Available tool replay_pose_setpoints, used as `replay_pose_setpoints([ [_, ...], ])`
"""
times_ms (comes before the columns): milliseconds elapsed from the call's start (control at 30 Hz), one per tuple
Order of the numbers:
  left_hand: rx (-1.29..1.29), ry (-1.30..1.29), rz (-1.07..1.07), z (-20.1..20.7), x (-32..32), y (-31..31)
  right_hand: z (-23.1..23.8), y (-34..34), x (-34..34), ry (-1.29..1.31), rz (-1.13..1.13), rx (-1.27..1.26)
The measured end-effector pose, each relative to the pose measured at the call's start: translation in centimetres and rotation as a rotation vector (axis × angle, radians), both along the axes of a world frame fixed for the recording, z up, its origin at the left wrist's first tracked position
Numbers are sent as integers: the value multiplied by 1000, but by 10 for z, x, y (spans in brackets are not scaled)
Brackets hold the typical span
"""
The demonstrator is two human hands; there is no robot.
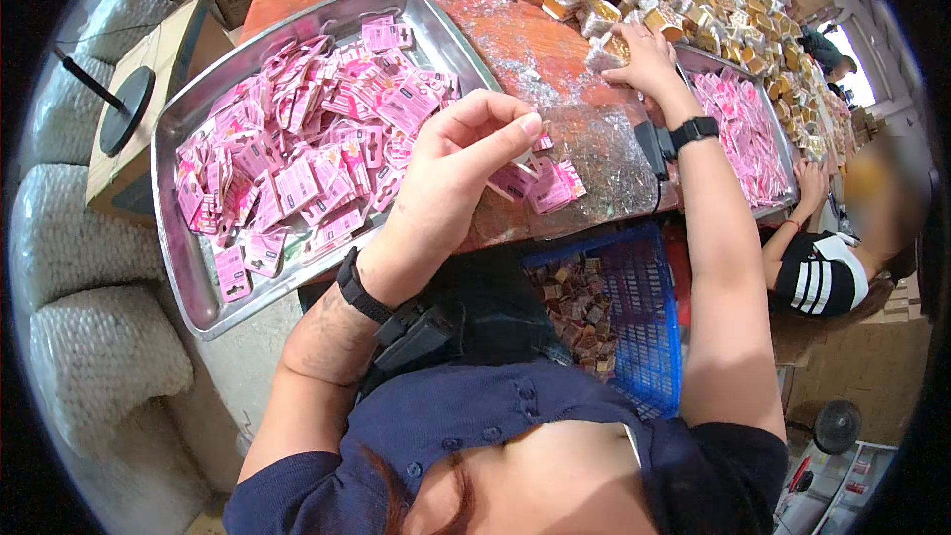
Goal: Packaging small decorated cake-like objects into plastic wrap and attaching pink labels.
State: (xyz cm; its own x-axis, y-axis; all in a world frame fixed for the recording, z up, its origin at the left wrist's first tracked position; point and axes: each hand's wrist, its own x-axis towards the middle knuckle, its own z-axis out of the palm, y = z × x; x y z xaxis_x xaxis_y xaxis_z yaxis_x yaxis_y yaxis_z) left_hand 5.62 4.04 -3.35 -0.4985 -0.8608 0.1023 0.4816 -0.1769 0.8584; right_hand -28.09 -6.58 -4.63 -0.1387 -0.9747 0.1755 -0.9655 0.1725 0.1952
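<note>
My left hand [451,168] is closed in a pinch over the table's near edge, beside the metal tray [170,238] of pink printed cards [297,183]. A pale sliver shows under its thumb, but I cannot make out what it is. Right below the fingertips, a few loose pink cards [557,188] lie on the tabletop. My right hand [649,64] reaches forward with thumb and fingers apart. It touches a small block [603,53] with a silvery, glittery face at the edge of a large heap of yellow-sided blocks [684,0].
A second metal tray [783,154] of pink cards stands at the right, near another person's hand [810,183]. Under the table edge is a blue plastic basket [644,307] with small pieces inside. Wrapped white bundles [89,228] and a cardboard box [149,159] stand at the left.
</note>
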Motion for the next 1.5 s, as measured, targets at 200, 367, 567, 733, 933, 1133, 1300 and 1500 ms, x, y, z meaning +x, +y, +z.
replay_pose_setpoints([
  [200,-104,-4,-26,8,2,0,32,65,26,-509,324,-306],
  [367,-190,-72,-52,13,-2,7,55,141,104,-1270,441,-307],
  [567,-435,-302,-65,27,-6,18,42,187,131,-1117,528,-525],
  [733,-545,-315,-28,26,-12,25,41,199,131,-1030,528,-579],
  [933,-597,-316,-38,24,-14,26,38,203,129,-1031,548,-576],
  [1133,-538,-285,-77,23,-15,25,37,203,132,-1161,498,-570],
  [1300,-554,-344,-118,25,-16,22,36,203,131,-1245,481,-548],
  [1500,-352,-319,-253,27,-15,19,40,207,124,-851,530,-591],
])
